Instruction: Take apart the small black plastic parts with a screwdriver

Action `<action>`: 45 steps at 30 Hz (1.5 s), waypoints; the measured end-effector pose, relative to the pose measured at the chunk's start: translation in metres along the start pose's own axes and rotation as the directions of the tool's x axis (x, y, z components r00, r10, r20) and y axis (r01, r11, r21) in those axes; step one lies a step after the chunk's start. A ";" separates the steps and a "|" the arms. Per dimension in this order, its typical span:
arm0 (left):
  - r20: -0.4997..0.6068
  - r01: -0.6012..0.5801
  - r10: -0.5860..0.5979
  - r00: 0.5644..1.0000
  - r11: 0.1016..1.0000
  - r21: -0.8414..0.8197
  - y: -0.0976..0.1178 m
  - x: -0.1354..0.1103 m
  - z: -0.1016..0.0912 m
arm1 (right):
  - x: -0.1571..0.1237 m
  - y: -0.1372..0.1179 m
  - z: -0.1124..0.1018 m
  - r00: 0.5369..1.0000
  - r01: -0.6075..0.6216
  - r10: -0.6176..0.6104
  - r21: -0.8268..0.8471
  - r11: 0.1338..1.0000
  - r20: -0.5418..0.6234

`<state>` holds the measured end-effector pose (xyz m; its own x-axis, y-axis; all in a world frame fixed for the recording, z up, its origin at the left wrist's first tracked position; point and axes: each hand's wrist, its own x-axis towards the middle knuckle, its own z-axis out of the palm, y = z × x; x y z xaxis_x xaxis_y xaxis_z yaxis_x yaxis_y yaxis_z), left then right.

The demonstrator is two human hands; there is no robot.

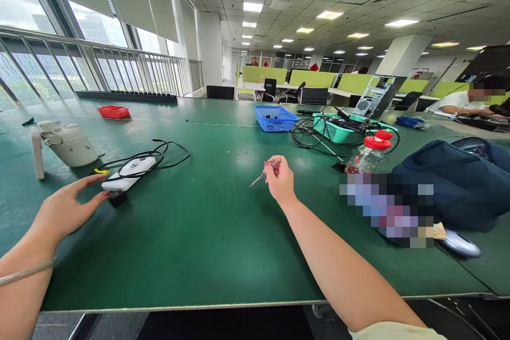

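Observation:
My right hand (280, 178) is closed around the handle of a slim screwdriver (258, 179), its thin metal tip pointing down to the left above the green tabletop. On the left, my left hand (66, 210) has its thumb and forefinger apart at the near end of a long white device (133, 172), perhaps a power strip. Its forefinger is by a yellow tag (102, 171), and the thumb is close to a black block (117, 199) at the device's end. I cannot tell how firmly the fingers touch. A black cable (175, 144) lies looped over the device.
Left stand a pale cup (74, 146) and a phone-like slab (37, 154). Farther back are a red tray (113, 111), a blue basket (274, 118) and a green basket (338, 133) of cables. A red-lidded jar (364, 158) and dark bag (450, 183) sit right; a person is beyond.

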<state>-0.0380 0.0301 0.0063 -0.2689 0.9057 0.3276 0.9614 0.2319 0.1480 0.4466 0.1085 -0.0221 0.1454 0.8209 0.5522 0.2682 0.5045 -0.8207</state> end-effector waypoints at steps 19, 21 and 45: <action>-0.097 -0.011 0.016 0.995 0.999 0.049 0.002 -0.001 0.005 | 0.000 0.001 0.001 1.000 0.003 -0.003 -0.021 1.000 0.007; -0.187 -0.073 0.072 0.980 0.997 0.001 0.015 -0.005 0.004 | -0.001 0.001 0.001 1.000 0.003 -0.003 -0.025 1.000 0.009; 0.071 -0.149 0.147 0.987 0.989 0.014 0.029 -0.001 0.018 | -0.002 -0.001 0.001 1.000 0.000 0.000 -0.016 1.000 0.021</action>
<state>-0.0087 0.0427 -0.0068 -0.1196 0.9528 0.2791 0.9914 0.0997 0.0844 0.4448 0.1064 -0.0227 0.1253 0.8265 0.5488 0.2836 0.5003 -0.8181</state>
